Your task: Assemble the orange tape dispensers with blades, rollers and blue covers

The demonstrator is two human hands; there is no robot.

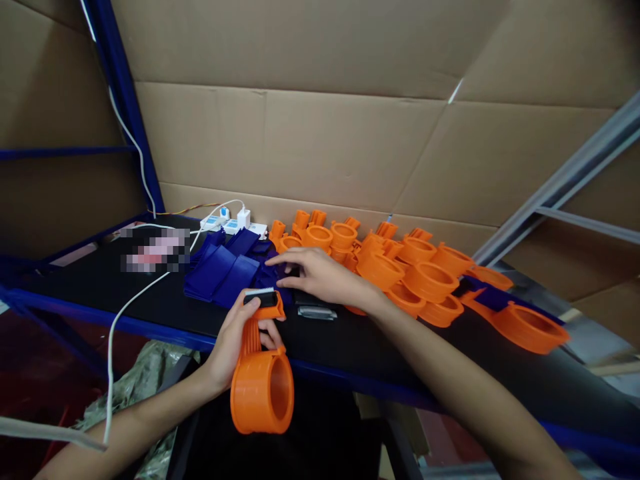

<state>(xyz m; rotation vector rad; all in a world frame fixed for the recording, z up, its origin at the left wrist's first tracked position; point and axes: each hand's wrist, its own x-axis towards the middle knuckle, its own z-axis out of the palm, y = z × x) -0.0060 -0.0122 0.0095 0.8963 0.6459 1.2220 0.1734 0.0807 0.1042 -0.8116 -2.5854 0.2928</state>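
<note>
My left hand (pixel 226 350) is closed around the handle of an orange tape dispenser (pixel 256 393), held just in front of the table edge. Its round hub hangs lowest, and a black strip with a pale serrated blade (pixel 260 293) sits at the top under my thumb. My right hand (pixel 325 277) hovers over the table beside the pile of blue plastic pieces (pixel 225 270); its fingers are apart and nothing shows in them. Below that hand lies a small stack of thin metal strips (pixel 317 313).
Many orange tape dispensers (pixel 430 280) are heaped along the back and right of the black table (pixel 320 353). One dispenser with a blue piece (pixel 530 327) lies far right. A power strip (pixel 235 225) stands behind the blue pile, and a white cable (pixel 117 320) hangs over the left edge.
</note>
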